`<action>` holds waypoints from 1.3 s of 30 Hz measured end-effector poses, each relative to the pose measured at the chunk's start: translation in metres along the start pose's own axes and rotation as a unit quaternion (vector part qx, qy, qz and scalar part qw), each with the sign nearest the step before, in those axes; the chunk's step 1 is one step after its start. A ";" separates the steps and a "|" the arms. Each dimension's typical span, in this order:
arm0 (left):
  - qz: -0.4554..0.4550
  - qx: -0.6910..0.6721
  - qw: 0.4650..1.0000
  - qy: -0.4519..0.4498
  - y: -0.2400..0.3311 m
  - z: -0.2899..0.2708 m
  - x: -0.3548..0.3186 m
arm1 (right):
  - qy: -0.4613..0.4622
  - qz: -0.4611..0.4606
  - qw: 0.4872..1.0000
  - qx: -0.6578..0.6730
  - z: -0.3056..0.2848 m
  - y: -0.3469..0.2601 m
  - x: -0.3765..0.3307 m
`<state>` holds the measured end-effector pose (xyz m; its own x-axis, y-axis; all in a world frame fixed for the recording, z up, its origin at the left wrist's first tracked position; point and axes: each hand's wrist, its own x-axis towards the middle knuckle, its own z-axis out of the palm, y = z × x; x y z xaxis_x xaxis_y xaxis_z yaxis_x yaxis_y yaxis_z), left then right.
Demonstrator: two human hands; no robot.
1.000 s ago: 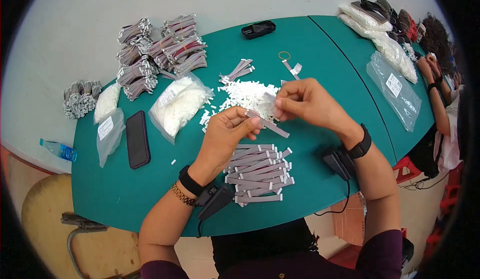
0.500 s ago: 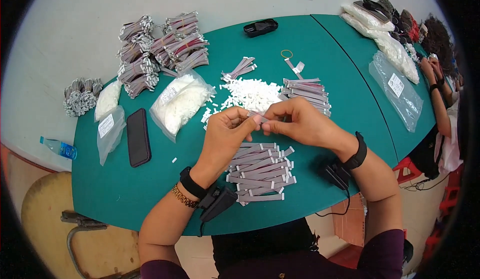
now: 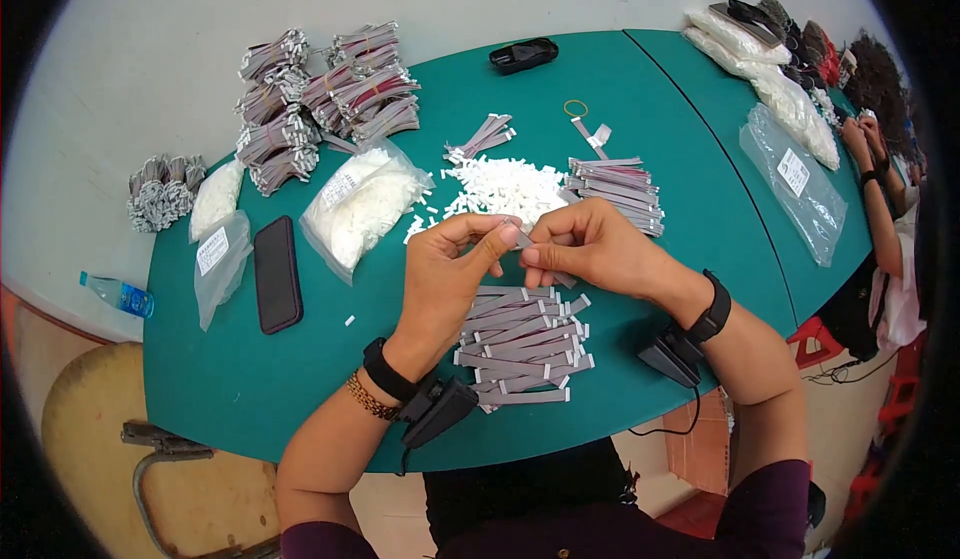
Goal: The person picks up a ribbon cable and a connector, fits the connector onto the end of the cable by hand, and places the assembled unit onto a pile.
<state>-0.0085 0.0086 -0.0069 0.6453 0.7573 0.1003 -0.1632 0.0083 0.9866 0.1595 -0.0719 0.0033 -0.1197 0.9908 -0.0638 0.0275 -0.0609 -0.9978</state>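
Over the middle of the green table my left hand [image 3: 446,267] and my right hand [image 3: 598,249] almost meet, both pinching one short grey ribbon cable [image 3: 525,242]. My left thumb and index finger cover its upper end; whether a white piece sits there I cannot make out. The other end sticks out below my right fingers. Just beyond my fingertips lies a heap of small white plastic pieces [image 3: 507,188]. Closer to me is a loose pile of ribbon cables [image 3: 525,344] with white ends. A stacked row of ribbon cables [image 3: 615,193] lies beyond my right hand.
Bundled cables [image 3: 330,99] stand piled at the back left. A bag of white pieces [image 3: 362,204], a flat plastic bag [image 3: 222,259] and a black phone [image 3: 277,276] lie on the left. A black case [image 3: 524,55] lies far back. Another person's arm [image 3: 876,194] is at far right.
The ribbon cable has tilted, and its lower end now shows beneath my right fingers. My left fingertips have shifted slightly up along it. The piles look the same.
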 end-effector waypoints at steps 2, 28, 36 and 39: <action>0.004 0.007 1.000 -0.001 -0.001 0.000 0.000 | 0.001 -0.001 1.000 0.006 0.002 0.000 0.000; -0.022 -0.034 0.999 -0.026 -0.003 -0.003 -0.001 | 0.048 -0.018 0.999 0.011 0.009 -0.002 -0.004; 0.002 -0.007 1.000 -0.012 -0.003 -0.001 -0.002 | 0.058 -0.013 0.998 0.025 0.012 -0.003 -0.003; -0.007 -0.018 1.000 -0.017 -0.004 0.000 -0.003 | 0.070 -0.027 0.997 0.022 0.012 -0.002 -0.003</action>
<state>-0.0099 0.0067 -0.0109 0.6727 0.7341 0.0925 -0.1807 0.0418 0.9827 0.1481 -0.0762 0.0050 0.0197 0.9998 -0.0091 -0.0189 -0.0087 -0.9998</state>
